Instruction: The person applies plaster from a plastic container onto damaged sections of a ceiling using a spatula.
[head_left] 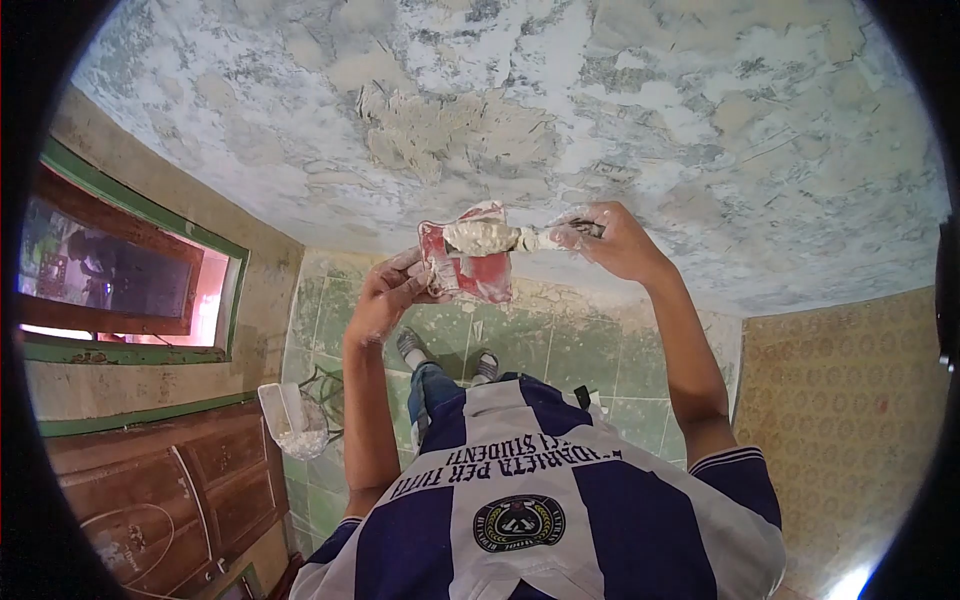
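My left hand (392, 290) is closed on the edge of a red plastic putty spreader (488, 277), smeared with pale putty. My right hand (622, 243) grips a putty knife (540, 239) by its handle, the blade pointing left. A thick lump of cream putty (482, 237) covers the knife's blade, which lies over the red spreader; whether the two touch is hard to tell. White residue coats the fingers of both hands. Just beyond them rises the patchy wall (450, 130), with a rougher beige patch of putty on it.
A white container (290, 410) with pale material stands at lower left, by a dark metal frame. Green floor tiles (580, 345) lie below, spattered near the wall. To the left are a green-framed window (237, 300) and a brown wooden door (170, 480); a patterned wall (840, 400) is at right.
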